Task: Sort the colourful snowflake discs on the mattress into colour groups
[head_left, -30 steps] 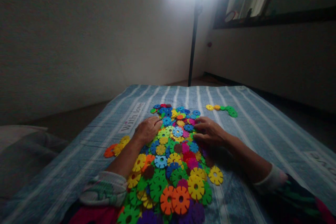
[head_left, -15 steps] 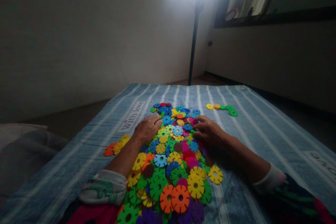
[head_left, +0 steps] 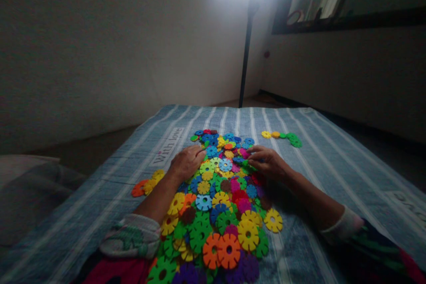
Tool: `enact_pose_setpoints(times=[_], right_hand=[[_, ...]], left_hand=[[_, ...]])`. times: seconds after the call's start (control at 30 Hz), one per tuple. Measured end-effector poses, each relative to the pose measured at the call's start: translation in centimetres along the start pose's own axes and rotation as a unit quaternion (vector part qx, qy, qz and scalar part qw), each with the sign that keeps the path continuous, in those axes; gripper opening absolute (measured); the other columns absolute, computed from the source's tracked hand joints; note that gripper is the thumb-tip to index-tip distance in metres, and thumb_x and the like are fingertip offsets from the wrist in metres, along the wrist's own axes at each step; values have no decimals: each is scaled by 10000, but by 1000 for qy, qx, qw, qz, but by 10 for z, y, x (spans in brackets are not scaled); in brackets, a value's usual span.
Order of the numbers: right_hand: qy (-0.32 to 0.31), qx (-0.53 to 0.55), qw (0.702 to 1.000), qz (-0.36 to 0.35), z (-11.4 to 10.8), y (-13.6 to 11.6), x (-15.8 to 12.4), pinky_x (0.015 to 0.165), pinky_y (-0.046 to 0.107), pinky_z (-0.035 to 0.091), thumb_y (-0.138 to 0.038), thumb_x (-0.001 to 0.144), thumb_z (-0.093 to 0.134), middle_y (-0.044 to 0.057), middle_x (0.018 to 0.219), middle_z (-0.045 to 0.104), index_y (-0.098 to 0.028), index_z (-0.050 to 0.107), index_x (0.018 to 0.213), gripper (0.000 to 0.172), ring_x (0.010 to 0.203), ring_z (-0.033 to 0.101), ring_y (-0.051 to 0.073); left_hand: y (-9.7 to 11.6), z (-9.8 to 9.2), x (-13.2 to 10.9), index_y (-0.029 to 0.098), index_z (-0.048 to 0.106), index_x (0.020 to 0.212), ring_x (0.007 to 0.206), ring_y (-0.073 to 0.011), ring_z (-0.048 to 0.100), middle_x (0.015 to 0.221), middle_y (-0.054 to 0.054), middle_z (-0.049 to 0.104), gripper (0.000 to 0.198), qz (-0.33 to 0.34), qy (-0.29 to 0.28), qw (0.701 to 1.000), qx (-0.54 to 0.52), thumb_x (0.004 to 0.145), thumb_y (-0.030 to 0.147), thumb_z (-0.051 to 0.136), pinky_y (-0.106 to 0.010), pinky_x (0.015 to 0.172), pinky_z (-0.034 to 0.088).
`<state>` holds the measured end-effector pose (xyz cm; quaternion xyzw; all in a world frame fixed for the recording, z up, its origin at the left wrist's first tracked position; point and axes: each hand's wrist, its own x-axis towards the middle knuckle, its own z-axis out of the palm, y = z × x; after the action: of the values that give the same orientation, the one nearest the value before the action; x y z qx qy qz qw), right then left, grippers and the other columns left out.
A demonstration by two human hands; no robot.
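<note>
One striped cloth [head_left: 336, 159] carries all the pieces; one pile of notched discs [head_left: 226, 186] runs along its middle from the near edge toward the far edge, overlapping too heavily for me to count; two orange discs [head_left: 229, 250] overlap on top at the near end; one yellow disc [head_left: 278, 220] lies at the pile's right side. Toward the cloth's far right corner I count five discs in one cluster [head_left: 293, 137], one yellow, one orange-yellow, three green; toward the left edge lies one orange and yellow group [head_left: 150, 186], number uncertain.

Two hands are present; the left hand [head_left: 188, 161] has its fingers curled over the pile's left side, any hold hidden from me; the right hand [head_left: 268, 162] is half open, fingers bent and slightly parted at the pile's right side, fingertips by a green disc [head_left: 246, 165]; whether it grips anything, I cannot tell.
</note>
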<state>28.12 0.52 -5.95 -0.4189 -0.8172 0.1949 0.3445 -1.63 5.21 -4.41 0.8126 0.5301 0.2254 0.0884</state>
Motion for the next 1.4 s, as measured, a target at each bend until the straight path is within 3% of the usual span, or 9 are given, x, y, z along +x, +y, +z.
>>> enact_pose_setpoints(times=[0.17, 0.43, 0.6, 0.93, 1.23, 1.4], right_hand=[[12, 28, 1000, 3, -2, -3, -1, 843, 352, 504, -297, 864, 601, 100, 1008, 689, -195, 768, 831, 198, 983, 636, 225], [-63, 5, 997, -38, -11, -14, -2, 908, 410, 490, -302, 779, 719, 107, 1146, 650, -205, 746, 799, 102, 1086, 610, 260], [-71, -37, 995, -59, -9, -11, -2, 932, 444, 480, -363, 719, 780, 125, 1234, 602, -205, 730, 908, 251, 1144, 573, 281], [-78, -101, 988, -85, -5, -13, -1, 892, 418, 487, -300, 806, 692, 112, 1103, 645, -194, 713, 791, 108, 1042, 591, 257], [-67, -97, 989, -92, -2, -13, 0, 901, 350, 477, -268, 935, 489, 93, 1059, 647, -205, 674, 768, 257, 1019, 592, 213], [-14, -86, 994, -67, 5, -2, 2, 904, 329, 470, -271, 958, 430, 103, 1030, 644, -198, 647, 807, 275, 1008, 587, 197]], left_hand=[[0, 0, 0, 228, 595, 727, 878, -203, 592, 825, -38, 660, 317, 5, -5, 1000, 10, 866, 404, 370, -303, 856, 462], [-1, 1, 0, 229, 614, 751, 907, -200, 595, 864, -37, 677, 309, 6, -1, 1000, 3, 861, 402, 382, -299, 873, 462], [0, 1, 0, 232, 631, 787, 961, -206, 600, 909, -40, 693, 297, 0, 4, 1000, 4, 857, 393, 391, -299, 895, 461], [0, 0, 0, 228, 624, 778, 941, -206, 605, 905, -43, 693, 315, 8, -4, 1000, 11, 864, 404, 377, -297, 891, 465], [-2, 1, 2, 221, 618, 785, 963, -228, 612, 952, -64, 691, 354, 8, -14, 1000, 21, 864, 423, 338, -333, 914, 460], [-2, 0, 2, 219, 615, 833, 1018, -224, 608, 1017, -77, 691, 388, 12, -31, 998, 43, 883, 432, 294, -331, 959, 441]])
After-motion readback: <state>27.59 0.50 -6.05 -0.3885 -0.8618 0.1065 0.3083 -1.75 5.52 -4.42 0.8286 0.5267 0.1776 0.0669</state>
